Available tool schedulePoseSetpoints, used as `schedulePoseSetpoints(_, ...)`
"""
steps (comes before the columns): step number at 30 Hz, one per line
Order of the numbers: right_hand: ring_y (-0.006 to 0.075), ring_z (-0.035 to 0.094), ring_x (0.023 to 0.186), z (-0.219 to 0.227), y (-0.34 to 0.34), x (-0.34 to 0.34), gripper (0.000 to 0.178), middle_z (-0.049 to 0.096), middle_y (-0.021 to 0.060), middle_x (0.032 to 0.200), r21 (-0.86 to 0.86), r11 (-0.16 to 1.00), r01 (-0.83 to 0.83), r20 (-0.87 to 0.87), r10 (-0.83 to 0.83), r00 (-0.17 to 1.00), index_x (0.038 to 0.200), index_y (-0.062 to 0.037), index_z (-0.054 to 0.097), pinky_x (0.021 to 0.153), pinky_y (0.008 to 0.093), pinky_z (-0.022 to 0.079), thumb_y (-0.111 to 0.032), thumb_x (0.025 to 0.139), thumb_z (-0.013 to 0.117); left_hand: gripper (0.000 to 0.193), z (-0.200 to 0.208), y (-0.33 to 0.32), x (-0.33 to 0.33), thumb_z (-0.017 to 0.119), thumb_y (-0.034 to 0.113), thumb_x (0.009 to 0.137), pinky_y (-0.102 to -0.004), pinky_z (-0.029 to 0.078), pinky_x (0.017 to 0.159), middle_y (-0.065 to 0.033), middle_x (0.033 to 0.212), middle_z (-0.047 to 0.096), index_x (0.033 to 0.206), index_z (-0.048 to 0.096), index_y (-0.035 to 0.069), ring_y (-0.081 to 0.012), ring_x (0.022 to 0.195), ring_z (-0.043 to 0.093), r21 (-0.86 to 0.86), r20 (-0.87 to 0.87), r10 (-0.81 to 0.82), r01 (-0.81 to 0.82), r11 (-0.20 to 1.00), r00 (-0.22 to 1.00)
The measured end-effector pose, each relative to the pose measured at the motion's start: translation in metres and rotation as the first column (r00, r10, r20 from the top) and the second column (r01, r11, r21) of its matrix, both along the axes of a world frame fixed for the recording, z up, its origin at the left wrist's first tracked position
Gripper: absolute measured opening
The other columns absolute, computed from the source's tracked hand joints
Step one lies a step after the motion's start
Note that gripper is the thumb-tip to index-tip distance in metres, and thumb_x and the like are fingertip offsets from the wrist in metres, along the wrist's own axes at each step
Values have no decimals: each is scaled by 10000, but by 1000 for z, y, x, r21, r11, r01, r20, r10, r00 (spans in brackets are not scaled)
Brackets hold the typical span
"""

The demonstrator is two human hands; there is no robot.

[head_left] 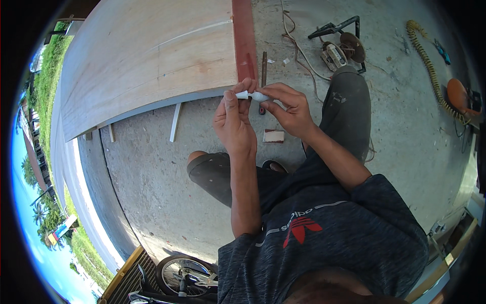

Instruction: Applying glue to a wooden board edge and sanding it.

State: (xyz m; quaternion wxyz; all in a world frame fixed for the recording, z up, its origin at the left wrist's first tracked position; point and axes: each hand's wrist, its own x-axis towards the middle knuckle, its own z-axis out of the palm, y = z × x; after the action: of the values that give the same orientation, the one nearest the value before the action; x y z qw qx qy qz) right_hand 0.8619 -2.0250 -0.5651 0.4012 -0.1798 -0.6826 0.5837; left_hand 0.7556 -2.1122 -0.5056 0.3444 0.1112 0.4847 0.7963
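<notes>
My left hand (236, 121) pinches a small white tapered piece (242, 95) between thumb and fingers, just off the near right corner of a large wooden panel (152, 61). In my right hand (289, 109) is a small white rounded piece (258, 97), gripped by the fingertips. The two white pieces sit end to end, with a narrow neck between them; I cannot tell whether they are joined. Beneath the hands, on the concrete floor, lies a long thin dark tool (264, 68), partly hidden by my fingers. A small pale block with reddish edges (274, 136) rests nearer to me.
A reddish-brown strip (244, 40) runs along the panel's right edge. Farther right are a power tool with a disc and black frame (334, 54), loose cables (304, 50), a coiled yellow hose (427, 66) and an orange round object (457, 93). A spoked wheel (164, 273) stands at lower left.
</notes>
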Motion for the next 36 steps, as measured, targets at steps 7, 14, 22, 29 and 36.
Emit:
schedulePoseSetpoints(7, 201, 698, 937, -3, -4, 0, 347, 716, 127, 1094, 29, 999, -32, 45, 31, 998, 1200, -1, 733, 770, 296, 540, 76, 863, 710, 390, -10, -9, 0, 528, 268, 1099, -369, 546, 1004, -210, 1216, 710, 1205, 664, -82, -284, 1140, 695, 10, 35, 69, -69, 998, 997)
schedulePoseSetpoints(14, 240, 691, 965, 6, -5, 4, 418, 681, 135, 1073, 434, 899, 60, 50, -90, 995, 1206, -7, 729, 795, 331, 554, 118, 807, 723, 315, -10, -16, 14, 566, 172, 1082, -358, 522, 1026, -186, 1105, 752, 1175, 712, -91, -229, 1114, 692, -287, -484, 54, -217, 933, 874)
schedulePoseSetpoints(22, 171, 668, 906, -1, -10, 13, 296, 709, 93, 1065, -363, 849, -383, -20, 404, 915, 1229, 32, 698, 775, 312, 541, 11, 935, 674, 285, -33, -37, -5, 519, 161, 1096, -387, 485, 1068, -211, 1163, 734, 1140, 690, -63, -260, 1136, 678, 9, -365, -112, 124, 992, 924)
schedulePoseSetpoints(29, 103, 662, 859, -9, -25, 7, 388, 720, 45, 974, -447, 776, -445, -56, 472, 880, 1344, 20, 643, 787, 278, 548, -46, 967, 706, 298, -44, -45, 10, 515, 262, 1097, -465, 483, 1074, -243, 1216, 703, 1102, 660, 2, -371, 1262, 620, -132, -415, -146, 99, 986, 898)
schedulePoseSetpoints(36, 102, 645, 794, -7, -26, 10, 169, 708, 52, 854, -620, 441, -649, -194, 715, 671, 1048, 48, 732, 733, 289, 528, -90, 952, 729, 310, -52, -78, 1, 527, 280, 1085, -541, 469, 1080, -245, 1196, 702, 1059, 659, 0, -439, 1294, 582, 164, 31, -305, 296, 941, 952)
